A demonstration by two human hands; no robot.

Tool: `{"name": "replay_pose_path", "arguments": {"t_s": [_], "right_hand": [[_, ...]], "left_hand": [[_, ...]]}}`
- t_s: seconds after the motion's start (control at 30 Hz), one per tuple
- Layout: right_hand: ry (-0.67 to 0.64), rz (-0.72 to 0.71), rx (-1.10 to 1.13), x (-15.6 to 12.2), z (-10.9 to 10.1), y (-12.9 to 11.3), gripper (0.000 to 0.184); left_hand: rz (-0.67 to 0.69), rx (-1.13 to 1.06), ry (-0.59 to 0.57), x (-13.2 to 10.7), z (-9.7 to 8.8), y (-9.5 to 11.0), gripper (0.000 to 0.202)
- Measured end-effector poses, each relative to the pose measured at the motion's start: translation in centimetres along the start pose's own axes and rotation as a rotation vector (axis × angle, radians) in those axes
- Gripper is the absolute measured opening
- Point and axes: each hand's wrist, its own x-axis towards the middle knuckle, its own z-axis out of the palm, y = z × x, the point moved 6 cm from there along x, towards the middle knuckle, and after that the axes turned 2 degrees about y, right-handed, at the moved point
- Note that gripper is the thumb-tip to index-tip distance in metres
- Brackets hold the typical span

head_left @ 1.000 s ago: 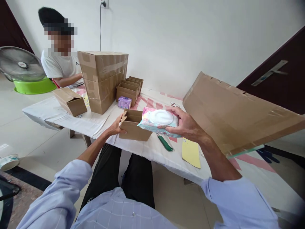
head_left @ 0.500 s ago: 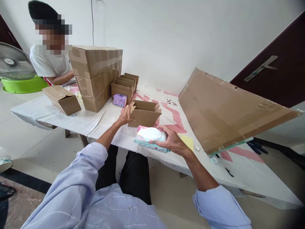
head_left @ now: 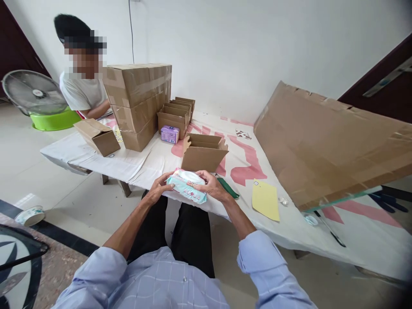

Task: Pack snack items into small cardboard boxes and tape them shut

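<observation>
Both of my hands hold a soft pack of wet wipes (head_left: 187,186), pink and teal with a white lid, at the near edge of the table. My left hand (head_left: 160,187) grips its left end and my right hand (head_left: 211,185) its right end, fingers curled round it. Just behind the pack an open small cardboard box (head_left: 203,153) stands on the white table cover (head_left: 144,161), flaps up. A green-handled tool (head_left: 228,188) lies right of my right hand, and a yellow card (head_left: 265,200) lies further right.
A stack of taped cartons (head_left: 139,103), a row of open small boxes (head_left: 176,112), a purple packet (head_left: 169,134) and a closed small box (head_left: 97,136) sit at the back left. A large flattened carton (head_left: 325,141) leans at the right. Another person (head_left: 83,81) sits behind, near a fan (head_left: 34,92).
My left hand let go of the open box and came to the wipes pack. The pack moved down and toward me, from over the box to the table's near edge.
</observation>
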Motion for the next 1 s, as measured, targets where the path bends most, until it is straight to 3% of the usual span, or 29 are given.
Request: {"name": "replay_pose_path", "arguments": {"t_s": [0.1,0.23,0.3,0.4,0.5,0.57,0.67,0.77,0.87,1.0], "right_hand": [[-0.015,0.048,0.156,1.1,1.9,1.9,0.064],[-0.005,0.129,0.303,1.9,3.3,3.5,0.068],[-0.037,0.18,0.385,2.2,3.7,3.7,0.069],[-0.101,0.214,0.446,2.7,4.3,2.8,0.068],[-0.053,0.155,0.453,3.4,4.3,0.8,0.067],[-0.016,0.066,0.465,3.8,4.3,-1.0,0.076],[0.011,-0.127,0.435,4.5,4.7,-3.7,0.088],[0.077,-0.284,0.348,5.7,5.1,-5.6,0.087],[0.158,-0.299,0.299,7.6,5.5,-5.6,0.087],[0.196,-0.24,0.293,9.3,6.0,-3.8,0.087]], "left_hand": [[0.048,0.081,0.015,-0.2,-1.4,0.7,0.084],[0.12,0.178,-0.139,-0.6,-2.6,2.0,0.119],[0.132,0.273,-0.157,-0.7,-3.1,2.6,0.122],[0.129,0.33,-0.116,-0.8,-3.6,3.8,0.115],[0.118,0.278,-0.039,-0.6,-3.5,5.4,0.093],[0.136,0.225,0.078,-0.3,-3.8,6.8,0.08],[0.195,0.121,0.234,0.4,-4.2,9.5,0.077],[0.258,0.104,0.297,1.6,-4.4,12.0,0.076],[0.291,0.128,0.306,3.0,-4.6,13.3,0.073],[0.27,0.157,0.336,4.3,-5.5,12.2,0.073]]}}
